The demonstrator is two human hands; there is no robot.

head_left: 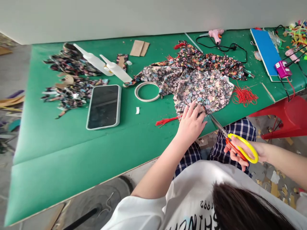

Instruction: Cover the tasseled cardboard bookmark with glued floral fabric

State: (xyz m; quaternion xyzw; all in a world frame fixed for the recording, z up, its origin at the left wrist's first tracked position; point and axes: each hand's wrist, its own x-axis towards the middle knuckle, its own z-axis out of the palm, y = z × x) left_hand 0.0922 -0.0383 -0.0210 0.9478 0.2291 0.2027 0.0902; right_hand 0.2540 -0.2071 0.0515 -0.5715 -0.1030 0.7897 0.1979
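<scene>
Here, a pale wall [153, 16] backs the green table [129, 134], left hand [191, 123] splayed on floral fabric [201, 86], right hand [247, 150] gripping scissors [223, 130].

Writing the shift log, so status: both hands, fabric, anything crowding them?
Left hand spread on floral-print fabric. Right hand gripping yellow-and-red scissors, tips near fabric's edge. Red tassel close beside left hand.

matt cloth [201, 88], metal scissor blades [218, 126], glossy screen [103, 107]

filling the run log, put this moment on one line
left hand: spread on floral fabric; right hand: holding scissors, blade tips by fabric's near edge; red tassel: beside left hand
</scene>
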